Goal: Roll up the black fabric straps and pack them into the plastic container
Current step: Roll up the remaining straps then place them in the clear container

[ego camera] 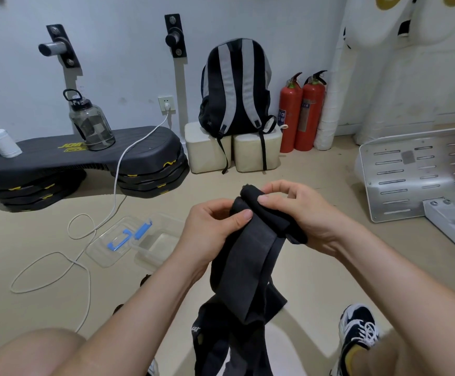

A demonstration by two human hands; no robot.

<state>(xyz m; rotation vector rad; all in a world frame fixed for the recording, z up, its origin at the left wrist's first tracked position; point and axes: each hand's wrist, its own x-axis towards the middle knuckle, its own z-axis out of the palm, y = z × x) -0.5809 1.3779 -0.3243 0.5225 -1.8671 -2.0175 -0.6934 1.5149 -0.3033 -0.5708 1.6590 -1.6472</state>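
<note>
- While the black fabric strap (250,256) is hanging down between my knees, I am holding its top end up in front of me with both hands.
- My left hand (212,226) is curling round the strap's left edge, with the thumb pressing on its face.
- My right hand (299,213) is pinching the small rolled end at the top between thumb and curled fingers.
- The clear plastic container (155,246) is sitting open on the floor, just left of my left forearm.
- Its lid (112,240), with blue clips, is lying right beside it.
- A white cable (115,183) is looping across the floor near the lid.
</note>
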